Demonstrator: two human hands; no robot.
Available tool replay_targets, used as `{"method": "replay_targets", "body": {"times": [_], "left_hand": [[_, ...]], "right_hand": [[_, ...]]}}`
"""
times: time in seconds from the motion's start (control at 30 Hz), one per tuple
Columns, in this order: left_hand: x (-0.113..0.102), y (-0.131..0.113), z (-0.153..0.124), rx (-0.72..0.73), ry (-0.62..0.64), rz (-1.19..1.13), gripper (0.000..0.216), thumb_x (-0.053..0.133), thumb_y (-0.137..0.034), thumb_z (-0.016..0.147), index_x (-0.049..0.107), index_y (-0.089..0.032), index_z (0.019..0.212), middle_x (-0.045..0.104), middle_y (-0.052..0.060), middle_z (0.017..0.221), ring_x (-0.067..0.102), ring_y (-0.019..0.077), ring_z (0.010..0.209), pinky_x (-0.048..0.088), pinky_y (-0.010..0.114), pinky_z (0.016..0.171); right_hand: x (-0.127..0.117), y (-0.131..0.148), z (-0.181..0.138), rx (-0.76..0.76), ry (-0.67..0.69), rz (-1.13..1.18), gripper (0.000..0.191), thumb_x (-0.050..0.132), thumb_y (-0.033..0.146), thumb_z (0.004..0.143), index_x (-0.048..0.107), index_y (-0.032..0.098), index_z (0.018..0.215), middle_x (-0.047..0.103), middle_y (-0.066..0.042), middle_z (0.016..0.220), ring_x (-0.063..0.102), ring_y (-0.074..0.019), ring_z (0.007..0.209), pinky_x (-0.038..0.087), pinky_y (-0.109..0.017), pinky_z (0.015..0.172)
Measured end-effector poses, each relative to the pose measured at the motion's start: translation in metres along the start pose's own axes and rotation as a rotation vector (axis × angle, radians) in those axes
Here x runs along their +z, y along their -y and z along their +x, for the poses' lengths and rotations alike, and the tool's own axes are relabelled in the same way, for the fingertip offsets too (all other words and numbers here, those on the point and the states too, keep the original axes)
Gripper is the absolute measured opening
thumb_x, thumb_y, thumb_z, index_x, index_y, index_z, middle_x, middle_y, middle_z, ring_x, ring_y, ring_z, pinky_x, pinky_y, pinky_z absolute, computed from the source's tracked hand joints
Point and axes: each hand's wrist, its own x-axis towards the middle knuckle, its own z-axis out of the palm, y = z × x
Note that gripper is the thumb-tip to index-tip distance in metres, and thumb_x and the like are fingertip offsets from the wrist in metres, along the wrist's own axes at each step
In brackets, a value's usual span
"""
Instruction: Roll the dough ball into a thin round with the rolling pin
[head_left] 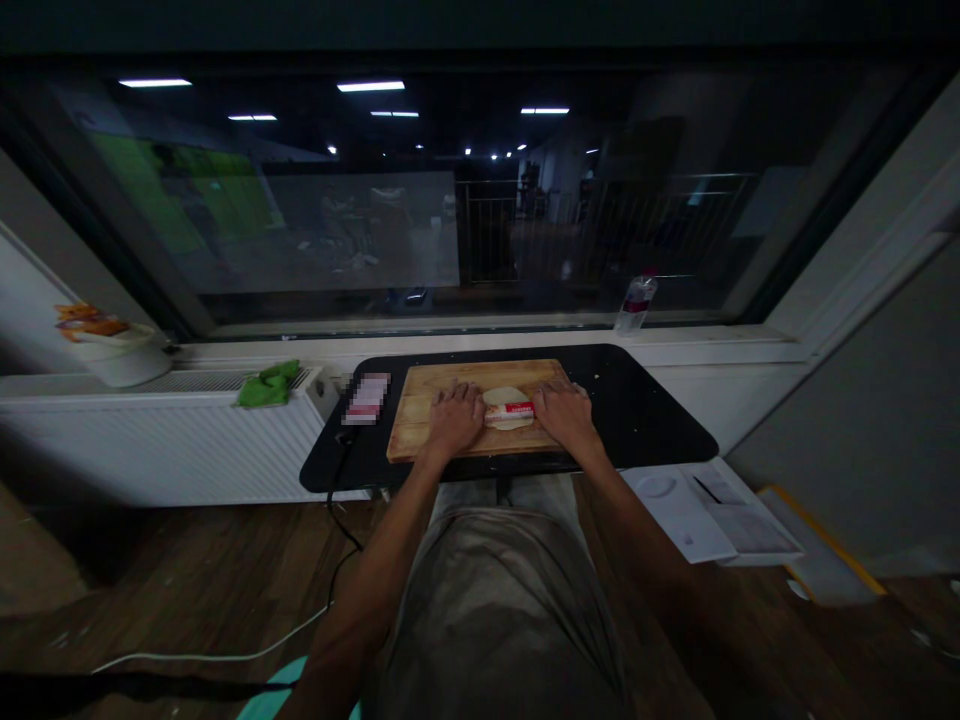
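on your left, a green cloth (268, 384) lies on the white radiator (172, 440), a white tub (124, 362) further left; ahead, a clear bottle (635, 303) is on the windowsill (705, 341); low on your right is a white box (716, 512).

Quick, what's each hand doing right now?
Left hand: on the roller, at its left end; can't tell if closed.
Right hand: at its right end; can't tell if closed.
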Motion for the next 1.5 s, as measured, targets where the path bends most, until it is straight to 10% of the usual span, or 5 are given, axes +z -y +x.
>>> {"method": "replay_targets", "body": {"times": [1.5], "left_hand": [[-0.009,0.014,-0.001,0.134,0.144,0.127,0.045,0.039,-0.025,0.120,0.066,-0.014,0.155,0.061,0.023,0.173,0.042,0.0401,0.174,0.040,0.061,0.138]], "right_hand": [[0.009,0.015,-0.074,0.052,-0.124,0.095,0.054,0.031,0.031,0.123,0.079,0.014,0.142,0.083,-0.021,0.141,0.075,-0.0317,0.133,0.041,-0.043,0.127]]}}
